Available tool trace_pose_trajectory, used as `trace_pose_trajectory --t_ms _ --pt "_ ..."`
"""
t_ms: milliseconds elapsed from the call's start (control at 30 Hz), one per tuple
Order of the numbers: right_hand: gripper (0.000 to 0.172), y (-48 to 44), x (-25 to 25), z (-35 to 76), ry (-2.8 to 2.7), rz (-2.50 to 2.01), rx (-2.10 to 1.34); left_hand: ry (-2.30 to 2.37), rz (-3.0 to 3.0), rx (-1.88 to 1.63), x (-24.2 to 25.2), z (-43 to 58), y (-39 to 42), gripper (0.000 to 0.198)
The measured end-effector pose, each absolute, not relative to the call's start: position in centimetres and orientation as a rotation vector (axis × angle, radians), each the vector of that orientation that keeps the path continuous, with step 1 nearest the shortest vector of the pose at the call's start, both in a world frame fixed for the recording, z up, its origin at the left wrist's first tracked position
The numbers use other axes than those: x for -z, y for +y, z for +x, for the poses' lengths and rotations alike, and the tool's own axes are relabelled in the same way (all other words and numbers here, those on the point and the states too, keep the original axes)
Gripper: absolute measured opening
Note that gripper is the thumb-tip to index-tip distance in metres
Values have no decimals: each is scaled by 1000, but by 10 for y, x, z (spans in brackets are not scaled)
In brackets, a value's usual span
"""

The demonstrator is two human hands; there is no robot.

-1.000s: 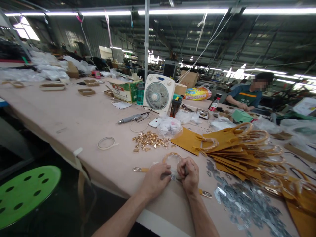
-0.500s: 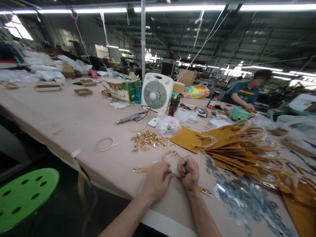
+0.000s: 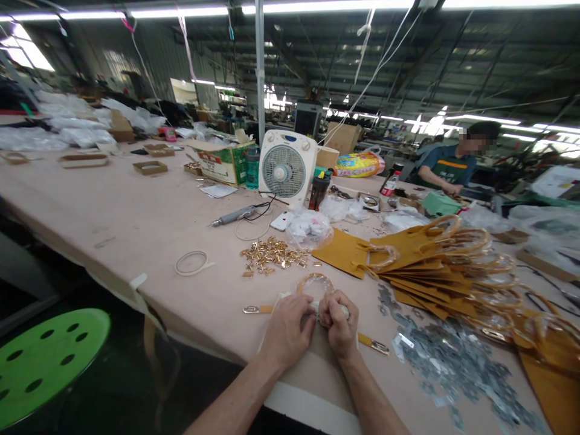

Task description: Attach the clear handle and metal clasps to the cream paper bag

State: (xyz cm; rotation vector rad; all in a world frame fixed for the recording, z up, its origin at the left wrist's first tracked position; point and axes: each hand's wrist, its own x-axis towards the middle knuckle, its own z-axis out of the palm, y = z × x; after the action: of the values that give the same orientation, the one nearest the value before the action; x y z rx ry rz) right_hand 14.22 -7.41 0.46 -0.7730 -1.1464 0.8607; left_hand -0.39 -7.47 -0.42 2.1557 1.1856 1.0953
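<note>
I am seeing both hands working close together at the near edge of the surface (image 3: 136,205): the left hand (image 3: 286,331) and the right hand (image 3: 338,323) are meeting knuckle to knuckle over a round handle (image 3: 315,284) wrapped in clear film. The left fingers (image 3: 304,308) are curling together around the near side of the handle, and the right fingers (image 3: 333,305) are clamping down on the same piece beside them; what exactly they are pinching is hidden under the knuckles. The handle is lying flat on the surface, its far arc showing just beyond the hands, with a tan strap end and metal clip (image 3: 252,310) sticking out to the left and another clip (image 3: 375,345) sticking out to the right. Just beyond the handle a heap of gold fittings (image 3: 272,256) is lying, with a roll of tape (image 3: 191,263) to its left. To the right a stack of mustard bag pieces (image 3: 435,266) with matching handles is fanning out, and near it a scatter of small silver plates (image 3: 453,368). Farther back a white fan (image 3: 285,167) is standing, and another person (image 3: 453,163) is sitting well apart.
</note>
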Motion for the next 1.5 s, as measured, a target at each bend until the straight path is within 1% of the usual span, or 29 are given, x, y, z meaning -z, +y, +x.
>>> trace_pose_trajectory --t_ms 100,333,467,567,667,900,1033,1233,1433,1500 --pt "40 -74 -5 142 -1173 -799 -819 1194 2162 -1118 5 -3 -73 17" --pt "36 -63 -9 151 -914 -661 -1037 1185 2222 -1076 3 -4 -75 24" --pt "34 -59 -18 157 -784 -586 -1024 1249 2157 -1020 -1 1 -73 23" --pt "33 -56 -22 159 -740 -604 -1006 1270 2133 -1007 -4 3 -73 27" --pt "33 -51 -21 155 -746 -648 -998 1260 2130 -1021 -5 1 -73 29" --pt "42 -35 -17 143 -741 -744 -966 1258 2133 -1024 -2 -2 -74 28" --pt "42 -30 -19 141 -737 -777 -985 1225 2109 -1027 1 -6 -73 26" --pt "41 -27 -20 137 -759 -808 -969 1208 2097 -1058 5 -7 -69 19" --pt "45 -28 -6 131 -937 -871 -953 1232 2160 -1059 9 -4 -64 21" --pt "44 -27 -6 131 -918 -851 -967 1235 2157 -1061 10 -5 -63 21"
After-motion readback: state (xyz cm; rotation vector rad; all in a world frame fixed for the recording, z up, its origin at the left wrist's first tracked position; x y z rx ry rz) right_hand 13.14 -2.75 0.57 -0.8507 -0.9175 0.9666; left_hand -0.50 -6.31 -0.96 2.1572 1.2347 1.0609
